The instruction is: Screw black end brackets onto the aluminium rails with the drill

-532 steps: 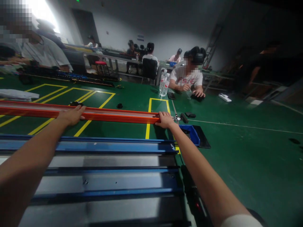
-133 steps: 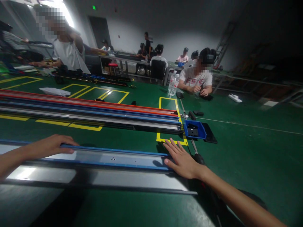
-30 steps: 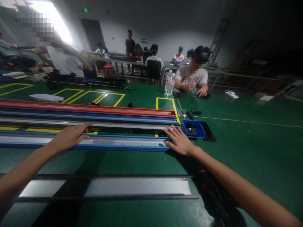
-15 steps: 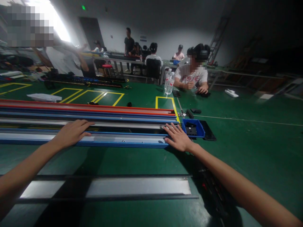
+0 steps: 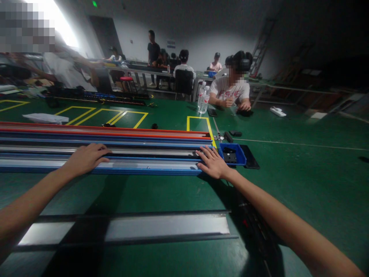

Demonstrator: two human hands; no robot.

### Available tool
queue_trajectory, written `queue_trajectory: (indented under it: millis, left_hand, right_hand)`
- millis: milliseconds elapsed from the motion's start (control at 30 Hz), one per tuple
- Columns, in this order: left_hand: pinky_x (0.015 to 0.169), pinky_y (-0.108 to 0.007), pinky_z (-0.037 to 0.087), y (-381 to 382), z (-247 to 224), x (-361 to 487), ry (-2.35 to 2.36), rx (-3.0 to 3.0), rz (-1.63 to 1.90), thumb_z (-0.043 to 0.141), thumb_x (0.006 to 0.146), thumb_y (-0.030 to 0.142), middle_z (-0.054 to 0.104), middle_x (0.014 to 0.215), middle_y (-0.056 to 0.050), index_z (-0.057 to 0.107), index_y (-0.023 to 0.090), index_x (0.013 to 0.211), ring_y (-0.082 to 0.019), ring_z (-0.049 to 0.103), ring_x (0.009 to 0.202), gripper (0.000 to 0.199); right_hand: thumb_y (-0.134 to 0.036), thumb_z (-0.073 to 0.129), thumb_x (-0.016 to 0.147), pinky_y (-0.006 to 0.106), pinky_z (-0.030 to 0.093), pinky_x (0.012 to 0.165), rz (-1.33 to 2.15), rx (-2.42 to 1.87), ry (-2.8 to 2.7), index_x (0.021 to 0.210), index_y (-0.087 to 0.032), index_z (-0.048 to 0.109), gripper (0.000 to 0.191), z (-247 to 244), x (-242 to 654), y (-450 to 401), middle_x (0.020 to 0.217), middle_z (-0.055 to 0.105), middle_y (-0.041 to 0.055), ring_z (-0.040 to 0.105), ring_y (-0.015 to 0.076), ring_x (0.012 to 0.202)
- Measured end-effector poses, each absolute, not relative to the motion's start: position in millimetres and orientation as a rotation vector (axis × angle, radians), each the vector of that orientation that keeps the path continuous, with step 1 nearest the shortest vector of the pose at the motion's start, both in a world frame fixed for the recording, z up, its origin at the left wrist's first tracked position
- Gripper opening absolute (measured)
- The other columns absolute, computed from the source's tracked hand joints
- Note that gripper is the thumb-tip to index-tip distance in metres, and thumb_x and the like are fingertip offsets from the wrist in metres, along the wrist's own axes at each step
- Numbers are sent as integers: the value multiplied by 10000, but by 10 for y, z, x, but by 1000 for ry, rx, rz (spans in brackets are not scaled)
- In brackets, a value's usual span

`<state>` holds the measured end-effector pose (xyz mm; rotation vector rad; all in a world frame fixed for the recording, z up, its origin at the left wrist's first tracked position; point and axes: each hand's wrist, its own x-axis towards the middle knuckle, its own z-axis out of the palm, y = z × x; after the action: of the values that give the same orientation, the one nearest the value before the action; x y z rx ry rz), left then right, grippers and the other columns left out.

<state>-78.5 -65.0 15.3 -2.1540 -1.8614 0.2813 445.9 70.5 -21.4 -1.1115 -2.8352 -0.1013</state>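
Note:
Several long metal rails lie side by side on the green table, with orange, blue and black edges. My left hand [image 5: 86, 158] rests across the rails, its fingers stretched over the nearest blue-edged rail [image 5: 161, 167] and the silver rail behind it [image 5: 150, 151]. Farther along, my right hand [image 5: 213, 163] lies with spread fingers over the right ends of those same rails. The orange-edged rail [image 5: 138, 132] is the farthest of the group. Just beyond my right fingers sits a blue bin [image 5: 243, 156] with black parts in it.
A wide silver channel [image 5: 167, 227] with dark edges lies nearer me. By its right end, a dark tool [image 5: 253, 219] sits in shadow. Behind the bin is a black flat device [image 5: 251, 157]. Water bottles [image 5: 203, 99] stand before a seated person [image 5: 230, 90]; others work farther back.
The nearest blue-edged rail has shifted slightly away from me, and the dark gap behind it has narrowed. Both hands moved with it a little. The whole view has also shifted slightly.

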Motion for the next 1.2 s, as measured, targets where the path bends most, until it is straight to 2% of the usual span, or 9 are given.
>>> queue_trajectory:
  millis: [367, 567, 633, 700, 833, 900, 1033, 1100, 1200]
  left_hand:
    - [815, -229, 376, -470, -5, -1056, -1976, -2224, 204, 481, 1002, 396, 641, 1207, -110, 709, 133, 1232, -240, 536, 1112, 418]
    - [891, -366, 455, -532, 210, -675, -1951, -2102, 294, 393, 1033, 351, 610, 1284, -182, 621, 95, 1350, -291, 562, 1125, 467]
    - [939, -431, 464, -628, 296, -304, -1886, -2114, 205, 318, 1056, 342, 594, 1337, -196, 562, 94, 1414, -310, 566, 1159, 499]
    - [998, -465, 456, -818, 332, 203, -1793, -2269, 54, 326, 1054, 428, 589, 1382, -205, 563, 103, 1420, -326, 567, 1208, 544]
    - [1097, -467, 423, -1411, 210, 1359, -1664, -2682, -153, 403, 994, 621, 639, 1407, -95, 528, 278, 1475, -288, 580, 1281, 604]
    - [1123, -474, 405, -1680, 83, 1820, -1569, -2830, -207, 406, 947, 712, 592, 1470, -110, 441, 260, 1541, -297, 554, 1328, 747]
    - [1078, -530, 423, -1899, -173, 2255, -1539, -2859, -176, 410, 872, 809, 518, 1523, -190, 279, 170, 1615, -372, 547, 1322, 989]
    - [1018, -523, 455, -1883, -253, 2285, -1580, -2795, -114, 465, 860, 790, 589, 1435, -217, 285, 147, 1611, -382, 597, 1237, 1005]
    - [967, -492, 484, -1830, -278, 2231, -1551, -2743, -44, 521, 864, 743, 647, 1339, -220, 418, 142, 1548, -376, 626, 1174, 916]
  right_hand:
    - [-549, 363, 1053, 541, 152, 1264, -129, -1090, -2813, 1596, -201, 357, 645, -224, 4414, 772, 1678, 301, 114, 181, 342, 1567]
    - [-548, 355, 1059, 493, 192, 1262, -143, -1023, -2766, 1583, -168, 375, 648, -115, 4420, 701, 1657, 333, 143, 216, 320, 1559]
    - [-540, 365, 1058, 456, 224, 1256, -149, -995, -2748, 1569, -182, 394, 625, -14, 4462, 685, 1641, 369, 123, 273, 287, 1539]
    - [-526, 397, 1048, 448, 272, 1233, -158, -1007, -2705, 1546, -195, 423, 599, 116, 4558, 696, 1606, 428, 110, 353, 281, 1492]
    - [-387, 418, 1032, 507, 395, 1100, -199, -1216, -2527, 1382, -139, 594, 464, 354, 4920, 819, 1373, 637, 172, 519, 354, 1296]
    - [-334, 456, 998, 510, 433, 1024, -217, -1342, -2471, 1225, -118, 699, 396, 404, 5131, 892, 1206, 716, 193, 585, 374, 1166]
    - [-301, 621, 880, 384, 488, 903, -170, -1469, -2539, 1008, -186, 795, 245, 349, 5411, 947, 1003, 790, 106, 669, 307, 987]
    - [-304, 656, 851, 346, 497, 846, -129, -1493, -2602, 956, -208, 813, 212, 288, 5450, 938, 938, 800, 79, 689, 287, 930]
    - [-298, 649, 864, 325, 496, 808, -84, -1516, -2655, 971, -217, 824, 220, 223, 5439, 937, 933, 803, 74, 702, 277, 910]
